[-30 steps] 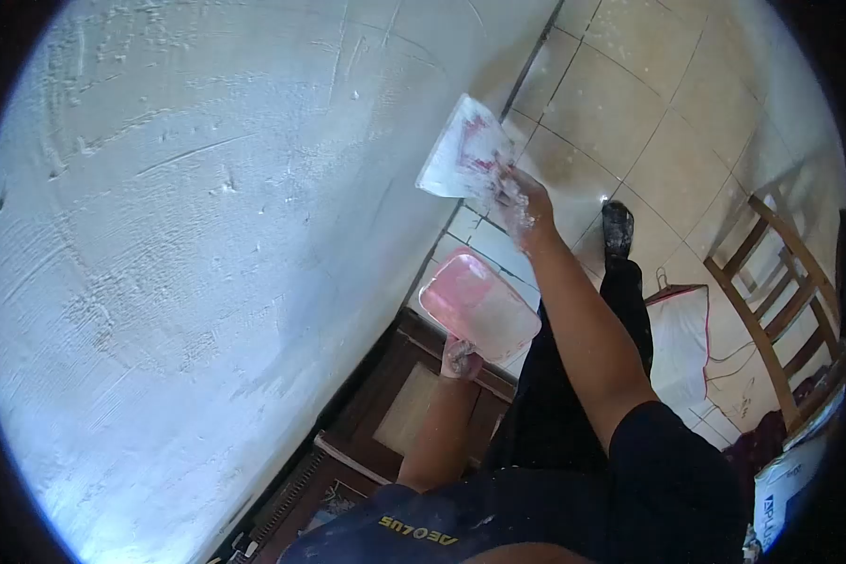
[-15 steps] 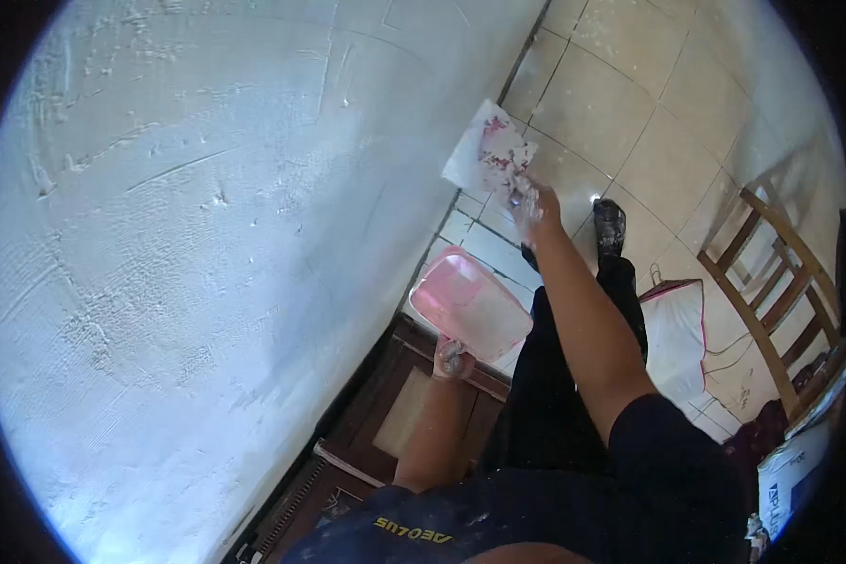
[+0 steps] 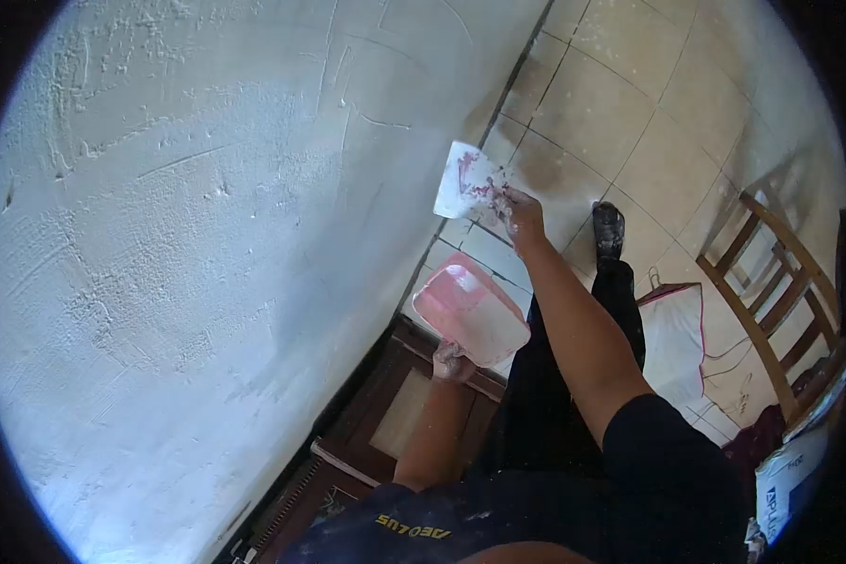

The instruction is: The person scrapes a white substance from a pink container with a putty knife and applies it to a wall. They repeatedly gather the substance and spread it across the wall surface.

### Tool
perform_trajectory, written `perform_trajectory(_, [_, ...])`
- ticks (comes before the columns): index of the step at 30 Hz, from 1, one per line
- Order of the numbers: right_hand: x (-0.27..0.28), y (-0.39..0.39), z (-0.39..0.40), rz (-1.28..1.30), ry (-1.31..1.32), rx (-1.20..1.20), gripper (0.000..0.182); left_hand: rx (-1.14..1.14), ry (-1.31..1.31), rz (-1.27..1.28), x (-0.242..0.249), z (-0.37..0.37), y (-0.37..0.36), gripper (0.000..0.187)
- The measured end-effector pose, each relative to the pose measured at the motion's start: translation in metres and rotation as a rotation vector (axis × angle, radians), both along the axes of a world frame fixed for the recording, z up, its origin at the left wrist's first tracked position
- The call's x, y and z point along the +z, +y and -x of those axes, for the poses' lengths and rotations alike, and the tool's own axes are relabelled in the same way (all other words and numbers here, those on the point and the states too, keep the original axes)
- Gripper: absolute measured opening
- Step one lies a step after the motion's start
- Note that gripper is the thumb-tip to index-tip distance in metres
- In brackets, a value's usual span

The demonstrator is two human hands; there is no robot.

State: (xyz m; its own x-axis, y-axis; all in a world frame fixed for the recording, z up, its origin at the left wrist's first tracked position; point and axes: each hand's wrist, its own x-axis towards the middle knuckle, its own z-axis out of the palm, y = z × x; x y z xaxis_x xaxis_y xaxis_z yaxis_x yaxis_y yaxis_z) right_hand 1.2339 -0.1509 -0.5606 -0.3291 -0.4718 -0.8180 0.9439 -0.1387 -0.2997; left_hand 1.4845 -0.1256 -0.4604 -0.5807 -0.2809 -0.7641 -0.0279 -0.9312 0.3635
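My left hand (image 3: 453, 363) is closed on the near edge of a pink plastic tub (image 3: 487, 299), which has a white coating inside and is held tilted beside the wall. My right hand (image 3: 521, 216), smeared with white, grips a flat, roughly square putty spreader (image 3: 465, 184). White paste covers most of the spreader's face, with reddish patches showing through. It overlaps the foot of the wall in this view, a little beyond the tub.
A white wall (image 3: 197, 254) with rough ridges and scratches fills the left side. Brown wooden furniture (image 3: 399, 414) stands below the tub. At right are a wooden chair (image 3: 771, 310) and a white bag (image 3: 675, 338) on the tiled floor (image 3: 620, 103).
My right hand has moved slightly left and down with the spreader, which has turned and come closer to the wall. The left hand and tub have barely shifted.
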Motion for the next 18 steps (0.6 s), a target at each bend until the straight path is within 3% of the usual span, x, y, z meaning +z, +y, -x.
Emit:
perform_trajectory(2, [0.009, -0.001, 0.001, 0.069, 0.135, 0.054, 0.032, 0.066, -0.005, -0.038, -0.001, -0.003, 0.005, 0.087])
perform_trajectory(3, [0.026, -0.011, 0.004, 0.212, 0.326, 0.009, 0.034, 0.128, -0.009, -0.072, -0.005, -0.004, 0.007, 0.086])
perform_trajectory(4, [0.064, -0.021, 0.018, 0.35, 0.178, 0.007, 0.032, 0.13, -0.009, -0.072, -0.007, -0.006, 0.008, 0.086])
perform_trajectory(6, [0.096, -0.053, 0.019, 0.485, 0.303, -0.066, 0.03, 0.153, -0.068, -0.109, -0.012, -0.014, 0.009, 0.082])
perform_trajectory(7, [0.106, -0.064, 0.023, 0.489, 0.297, -0.066, 0.03, 0.156, -0.073, -0.104, -0.015, -0.019, 0.01, 0.082])
perform_trajectory(9, [0.115, -0.082, 0.035, 0.253, 0.422, 0.201, 0.026, 0.16, -0.191, -0.088, -0.019, -0.026, 0.011, 0.083])
perform_trajectory(11, [0.056, -0.071, 0.022, 0.186, 0.579, 0.139, 0.025, 0.145, -0.137, -0.076, -0.004, -0.01, 0.006, 0.081])
perform_trajectory(12, [-0.009, -0.062, 0.002, 0.079, 0.856, 0.169, 0.025, 0.128, -0.089, -0.066, 0.001, -0.002, 0.003, 0.08])
perform_trajectory(13, [-0.012, -0.04, 0.003, 0.123, 0.402, 0.148, 0.026, 0.132, -0.085, -0.063, 0.0, -0.003, 0.003, 0.08])
perform_trajectory(15, [-0.036, 0.001, -0.009, 0.22, 0.226, 0.009, 0.028, 0.181, -0.15, -0.029, -0.006, -0.01, 0.006, 0.081])
perform_trajectory(17, [-0.019, 0.007, -0.006, 0.09, 0.077, 0.024, 0.029, 0.183, -0.123, -0.036, -0.013, -0.017, 0.007, 0.081])
perform_trajectory(18, [0.002, 0.009, 0.001, 0.225, 0.152, 0.012, 0.029, 0.182, -0.099, -0.042, -0.016, -0.018, 0.01, 0.082])
